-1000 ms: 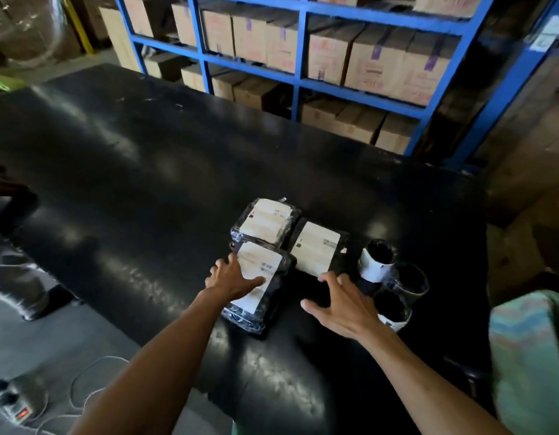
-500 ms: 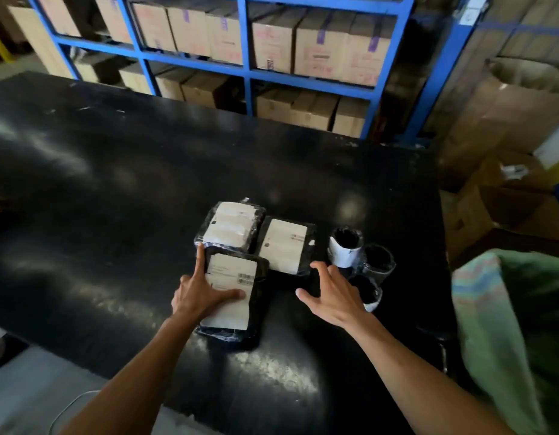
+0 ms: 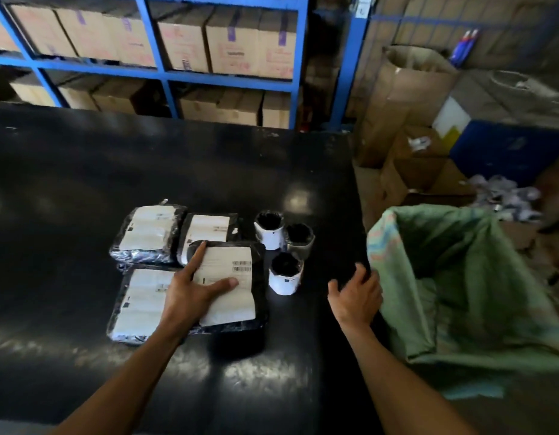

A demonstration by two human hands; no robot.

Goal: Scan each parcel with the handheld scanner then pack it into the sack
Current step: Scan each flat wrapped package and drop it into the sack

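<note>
1. Left hand [image 3: 190, 296], fingers splayed flat, presses a glossy black-wrapped parcel [image 3: 231, 287] with a white label, mid-desk [image 3: 83, 171].
2. Right hand [image 3: 356, 296], loosely curled, holds nothing, at the desk's right edge beside the green woven sack [image 3: 460, 277].
3. Three cylindrical rolls [image 3: 284, 274] stand just right of the parcel.

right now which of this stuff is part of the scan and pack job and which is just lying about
Part of the job:
- flat parcel under the left hand
- three more flat parcels beside it
- three small round parcels
- green sack, its edge at the right hand
- no scanner in view

Just lying about:
- cartons on the blue shelves
- open cardboard boxes on the floor
</note>
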